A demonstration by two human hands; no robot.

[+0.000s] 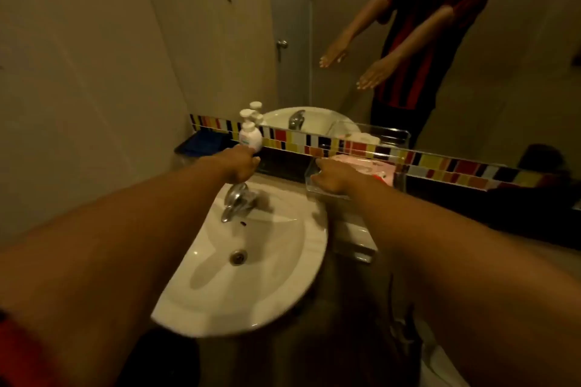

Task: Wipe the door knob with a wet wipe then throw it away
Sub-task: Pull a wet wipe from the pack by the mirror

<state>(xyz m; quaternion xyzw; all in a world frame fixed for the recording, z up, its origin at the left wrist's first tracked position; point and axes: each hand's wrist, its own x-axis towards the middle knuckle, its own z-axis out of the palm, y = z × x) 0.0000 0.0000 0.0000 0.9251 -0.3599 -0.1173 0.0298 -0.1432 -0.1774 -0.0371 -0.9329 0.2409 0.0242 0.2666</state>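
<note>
I reach both arms over the sink. My left hand is empty, fingers loose, beside the soap bottle. My right hand, fingers spread, rests on the clear box holding the pink wipes pack. The door knob shows only in the mirror, far beyond my hands.

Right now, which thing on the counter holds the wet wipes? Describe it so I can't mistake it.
Start at the white sink and go right along the counter, just below the coloured tile strip. There sits a clear plastic tray with a pink wipes pack inside; the right hand is at its near edge. Unlike the white pump bottle by the left hand, it is see-through and boxy.
</note>
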